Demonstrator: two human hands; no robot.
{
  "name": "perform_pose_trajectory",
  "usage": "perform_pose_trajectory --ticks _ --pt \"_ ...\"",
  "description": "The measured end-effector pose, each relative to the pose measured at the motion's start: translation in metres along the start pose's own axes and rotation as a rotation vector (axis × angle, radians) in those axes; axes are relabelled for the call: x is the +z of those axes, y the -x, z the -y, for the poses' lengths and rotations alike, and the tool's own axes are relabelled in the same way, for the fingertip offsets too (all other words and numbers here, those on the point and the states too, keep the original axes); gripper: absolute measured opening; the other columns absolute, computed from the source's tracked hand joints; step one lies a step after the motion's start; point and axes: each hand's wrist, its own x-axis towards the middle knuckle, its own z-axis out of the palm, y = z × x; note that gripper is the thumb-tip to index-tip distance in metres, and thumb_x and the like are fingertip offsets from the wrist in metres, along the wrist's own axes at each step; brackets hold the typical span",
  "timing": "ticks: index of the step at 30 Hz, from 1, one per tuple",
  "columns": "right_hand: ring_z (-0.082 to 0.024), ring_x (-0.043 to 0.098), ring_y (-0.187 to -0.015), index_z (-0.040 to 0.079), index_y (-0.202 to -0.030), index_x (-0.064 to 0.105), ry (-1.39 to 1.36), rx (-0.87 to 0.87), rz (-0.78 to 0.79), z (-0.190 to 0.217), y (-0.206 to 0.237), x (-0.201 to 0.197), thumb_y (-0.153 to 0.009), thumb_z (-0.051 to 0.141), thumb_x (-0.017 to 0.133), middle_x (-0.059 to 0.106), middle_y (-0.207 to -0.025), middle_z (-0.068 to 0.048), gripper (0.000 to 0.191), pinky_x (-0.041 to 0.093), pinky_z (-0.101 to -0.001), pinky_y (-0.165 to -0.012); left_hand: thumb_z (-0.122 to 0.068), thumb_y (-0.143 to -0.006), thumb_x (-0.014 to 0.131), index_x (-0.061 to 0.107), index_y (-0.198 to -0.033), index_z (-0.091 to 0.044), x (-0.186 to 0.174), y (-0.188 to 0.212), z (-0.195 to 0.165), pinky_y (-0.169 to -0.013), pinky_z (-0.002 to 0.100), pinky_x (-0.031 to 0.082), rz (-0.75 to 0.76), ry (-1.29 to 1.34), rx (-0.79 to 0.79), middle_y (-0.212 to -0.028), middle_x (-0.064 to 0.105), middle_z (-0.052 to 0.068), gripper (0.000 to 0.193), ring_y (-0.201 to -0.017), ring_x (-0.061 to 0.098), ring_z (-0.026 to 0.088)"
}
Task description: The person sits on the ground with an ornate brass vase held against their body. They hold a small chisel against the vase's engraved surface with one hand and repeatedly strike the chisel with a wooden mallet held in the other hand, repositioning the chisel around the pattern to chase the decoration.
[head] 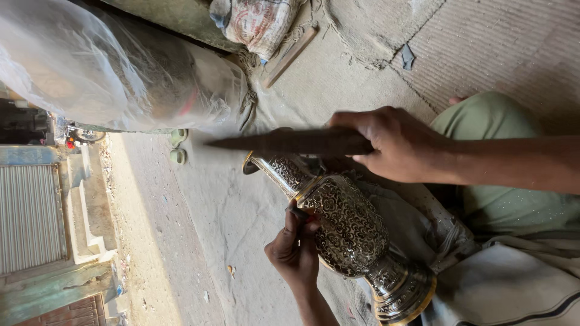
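The engraved metal vase (347, 232) is laid across the lap, its long axis slanted. A small chisel (297, 212) is pinched against it by the left hand (295, 252). A dark stick (290, 143) is gripped above by the right hand (396, 145).

1. The dark wooden tool (290, 142) is smeared by motion blur, so its outline and tip stay unclear; its rear end is hidden inside the right hand (399, 145)
2. The engraved metal vase (347, 226) has its foot rim cut by the bottom edge, and its mouth sits partly behind the tool
3. The left hand (295, 250) pinches something small against the vase, too small to tell what
4. The clear plastic bag (109, 66) veils its contents, and the top edge crops it
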Motion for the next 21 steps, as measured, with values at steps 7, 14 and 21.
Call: perform_pose_trajectory --ticks 7,14,21 --pt "-0.017 0.070 -0.058 0.019 -0.116 0.065 0.189 -0.210 -0.058 0.006 0.001 -0.003 -0.075 -0.003 0.068 0.073 -0.080 -0.001 0.047 0.060 -0.0384 -0.056 0.019 -0.092 0.062 0.064 -0.136 0.002 -0.004 0.000 0.003 -0.094 0.034 0.060 0.004 -0.016 -0.016 -0.103 0.079 0.014 0.046 -0.095 0.073 0.016" --pt "-0.019 0.071 -0.057 0.020 -0.117 0.065 0.171 -0.170 -0.060 0.006 0.004 -0.001 -0.075 -0.006 0.067 0.072 -0.078 -0.003 0.050 0.058 -0.0397 -0.056 0.018 -0.090 0.065 0.064 -0.135 0.005 -0.004 -0.001 0.000 -0.092 0.033 0.059 -0.030 -0.067 -0.087 -0.102 0.078 0.015 0.048 -0.092 0.073 0.015" --pt "-0.020 0.070 -0.066 0.013 -0.112 0.060 0.017 -0.140 -0.116 0.000 0.005 0.007 -0.078 0.000 0.072 0.068 -0.073 -0.004 0.038 0.056 -0.0433 -0.060 0.016 -0.089 0.064 0.064 -0.134 0.004 -0.004 -0.001 0.000 -0.091 0.035 0.061 -0.026 -0.022 -0.108 -0.102 0.078 0.016 0.047 -0.093 0.074 0.016"
